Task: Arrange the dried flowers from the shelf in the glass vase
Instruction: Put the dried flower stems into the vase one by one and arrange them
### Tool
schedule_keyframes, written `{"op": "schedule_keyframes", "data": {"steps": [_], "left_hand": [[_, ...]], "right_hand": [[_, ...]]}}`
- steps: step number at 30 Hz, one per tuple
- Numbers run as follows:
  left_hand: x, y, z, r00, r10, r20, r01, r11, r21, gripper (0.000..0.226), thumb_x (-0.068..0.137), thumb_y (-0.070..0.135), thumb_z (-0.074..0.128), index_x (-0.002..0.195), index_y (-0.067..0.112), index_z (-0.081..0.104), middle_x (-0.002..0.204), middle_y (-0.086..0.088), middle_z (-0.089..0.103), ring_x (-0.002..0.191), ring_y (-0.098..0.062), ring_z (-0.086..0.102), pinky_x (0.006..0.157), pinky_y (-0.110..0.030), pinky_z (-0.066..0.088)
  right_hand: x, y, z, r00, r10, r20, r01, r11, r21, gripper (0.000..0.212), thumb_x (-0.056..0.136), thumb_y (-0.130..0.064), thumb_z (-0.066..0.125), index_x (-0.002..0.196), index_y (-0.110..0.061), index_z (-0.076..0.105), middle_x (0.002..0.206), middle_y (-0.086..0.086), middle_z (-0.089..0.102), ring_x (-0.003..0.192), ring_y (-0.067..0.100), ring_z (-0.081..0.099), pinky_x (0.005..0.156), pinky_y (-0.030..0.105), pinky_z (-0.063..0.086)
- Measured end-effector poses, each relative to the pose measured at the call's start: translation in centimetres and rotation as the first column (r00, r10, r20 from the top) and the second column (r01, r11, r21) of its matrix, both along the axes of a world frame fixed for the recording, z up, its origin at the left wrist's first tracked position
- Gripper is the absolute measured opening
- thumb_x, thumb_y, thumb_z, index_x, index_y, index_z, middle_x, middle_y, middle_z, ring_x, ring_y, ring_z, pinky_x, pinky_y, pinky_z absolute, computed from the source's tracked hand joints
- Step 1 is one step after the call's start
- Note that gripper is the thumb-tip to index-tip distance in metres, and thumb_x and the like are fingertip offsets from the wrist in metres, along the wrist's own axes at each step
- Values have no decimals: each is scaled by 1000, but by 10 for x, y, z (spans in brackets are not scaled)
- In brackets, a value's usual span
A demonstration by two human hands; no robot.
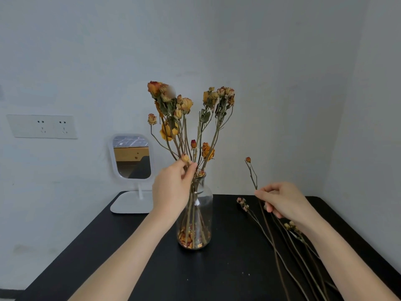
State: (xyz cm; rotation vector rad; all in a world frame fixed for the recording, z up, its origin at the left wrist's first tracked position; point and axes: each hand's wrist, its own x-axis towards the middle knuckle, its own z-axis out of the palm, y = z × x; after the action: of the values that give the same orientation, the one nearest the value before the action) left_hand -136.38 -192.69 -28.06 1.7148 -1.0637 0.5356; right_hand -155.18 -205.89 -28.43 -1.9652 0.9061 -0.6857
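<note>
Vase (204, 205): clear glass, stood upright on the black table (217, 274), near its middle; loose petals (193, 237) are seen at its bottom.
Flowers (184, 105): a bunch of dried roses is set in the vase, stems fanned out above the neck.
Left hand (171, 190): the bunch's stems are pinched between thumb and fingertips just above the vase mouth.
Right hand (284, 200): a thin stem (251, 172) with one small bud is pinched and held raised, well right of the vase.
Loose stems (274, 248): several are laid on the table at the right, partly under the right hand.
Mirror (132, 157): stood at the table's back left corner.
Socket (42, 126): mounted on the wall, left.
</note>
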Motion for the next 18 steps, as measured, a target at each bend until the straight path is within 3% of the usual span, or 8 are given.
{"op": "schedule_keyframes", "data": {"steps": [4,6,8,12,16,18], "left_hand": [[1,-8,1,996,-23,-85,21,1000,-18,23,86,34,61,90,14,72,52,14,53,55,-3,54,57,-13,41],[2,-14,-1,995,-23,-96,26,999,25,26,84,37,63,96,16,73,73,9,68,68,-4,60,59,-13,42],[3,-18,-5,994,-9,-111,14,999,41,28,82,38,65,98,16,74,89,4,72,79,-8,64,61,-16,45],[6,-19,-13,992,2,-124,0,1000,16,26,82,37,65,95,18,75,76,5,72,70,-7,64,62,-24,53],[9,-20,-19,981,-20,-194,32,998,58,25,84,35,63,98,17,74,84,4,73,76,-7,66,67,-24,54],[9,-17,-26,981,-21,-194,32,998,52,26,84,35,63,101,17,72,68,8,68,67,-5,64,64,-19,51]], "right_hand": [[2,1,1,1000,0,-5,0,1000,2,8,89,-24,59,87,-17,60,47,-3,55,28,2,38,47,20,38],[4,2,0,1000,3,-12,-3,1000,4,7,89,-24,59,89,-17,60,48,-2,55,29,2,38,47,20,39],[5,3,-1,1000,4,-14,-4,1000,11,8,89,-24,60,90,-16,61,48,-2,55,29,3,39,46,19,38],[6,3,-2,1000,0,-21,0,1000,6,8,89,-24,59,90,-16,60,49,-2,55,31,4,39,47,19,39],[8,2,-2,1000,-13,22,13,1000,-7,8,89,-24,60,89,-16,62,45,-4,54,30,2,39,48,20,40],[9,1,-1,997,-19,71,20,1000,-17,9,88,-25,60,89,-16,62,45,-5,55,31,2,41,47,18,41]]}}
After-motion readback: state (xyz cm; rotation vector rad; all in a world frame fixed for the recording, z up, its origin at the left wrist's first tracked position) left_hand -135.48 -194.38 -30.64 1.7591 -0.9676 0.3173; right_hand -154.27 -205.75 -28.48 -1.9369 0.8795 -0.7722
